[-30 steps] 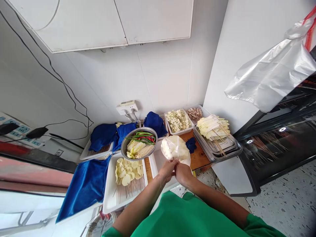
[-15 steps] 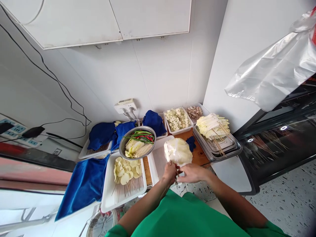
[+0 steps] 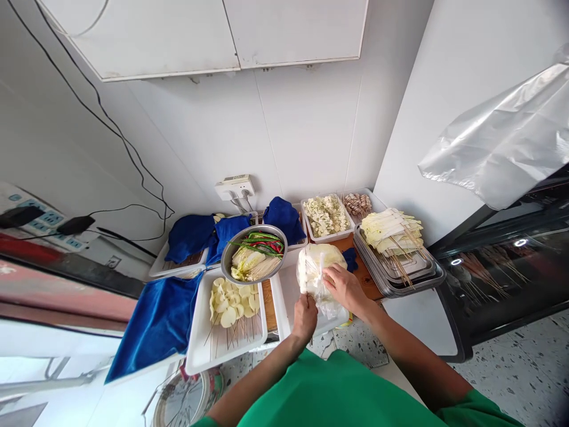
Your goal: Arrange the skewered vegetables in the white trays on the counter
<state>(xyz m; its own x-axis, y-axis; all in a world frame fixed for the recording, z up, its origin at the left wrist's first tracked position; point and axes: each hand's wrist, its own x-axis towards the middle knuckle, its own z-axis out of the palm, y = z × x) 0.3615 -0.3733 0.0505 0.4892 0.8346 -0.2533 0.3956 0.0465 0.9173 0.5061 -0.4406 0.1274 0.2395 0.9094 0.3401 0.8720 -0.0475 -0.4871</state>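
A clear plastic bag [image 3: 313, 264] of pale, whitish food sits over a white tray [image 3: 282, 302] in front of me. What kind of food is inside, I cannot make out. My left hand [image 3: 306, 314] is closed in a fist at the bag's near left edge, around thin wooden skewers [image 3: 311, 341] whose ends poke out below. My right hand [image 3: 345, 289] reaches across the bag's right side, its fingers pinched on the loose plastic. To the left, a white tray [image 3: 195, 356] holds skewered potato slices [image 3: 229, 314].
A steel bowl [image 3: 226, 264] holds peppers, cabbage and enoki mushrooms. Blue cloths [image 3: 155, 326] cover trays at left. Behind are a tray of skewered pale pieces [image 3: 326, 216] and rolled skewers [image 3: 358, 204]. Cabbage skewers [image 3: 391, 231] top stacked metal trays [image 3: 400, 287]. A plastic bag [image 3: 502, 130] hangs right.
My right hand has moved up from beside the left hand's skewers onto the bag and closed on its plastic. The left hand stays closed near the bag's edge. The view has shifted slightly.
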